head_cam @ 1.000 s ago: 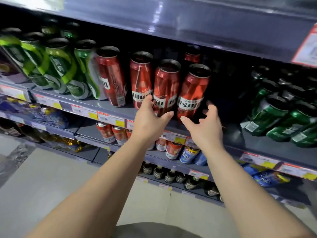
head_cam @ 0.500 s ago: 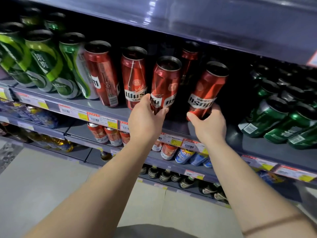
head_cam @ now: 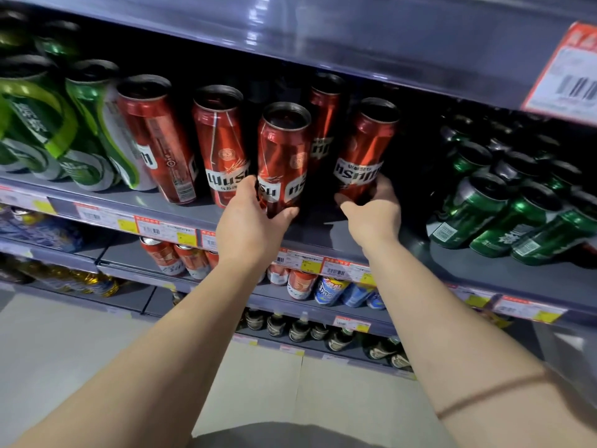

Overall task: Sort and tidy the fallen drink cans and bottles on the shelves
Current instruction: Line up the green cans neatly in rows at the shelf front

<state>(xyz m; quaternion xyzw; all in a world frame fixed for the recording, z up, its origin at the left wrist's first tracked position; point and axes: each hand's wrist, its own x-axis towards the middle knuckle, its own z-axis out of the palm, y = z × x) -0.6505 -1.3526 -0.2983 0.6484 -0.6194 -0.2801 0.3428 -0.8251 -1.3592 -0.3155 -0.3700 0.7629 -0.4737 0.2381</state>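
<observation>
Two tiers of grey steel frame everything I can do here: the shelf that carries the cans and the underside of the shelf above, which hangs low over the can tops, so I judge there is little headroom and any lift has to stay shallow and come forward rather than up. To the right lies a heap of dark green cans tipped on their sides, with a dark open gap of bare shelf between them and my red ones; that gap looks like the best room for setting things down. To the left stand the light green cans, then two more red cans packed close, so nothing slides that way. Along the shelf's front lip runs a strip of price labels, an edge I would not want a can base to catch on. My left hand is curled round the lower part of the middle red can, thumb and fingers wrapping its base; my right hand grips the right red can low down as well, and that can tilts a little. Both cans sit near the shelf front. I take them for full tall cans: fairly heavy, rigid but dentable, glossy and slick, so a full-wrap grip at mid-body seems safer than these low holds.
</observation>
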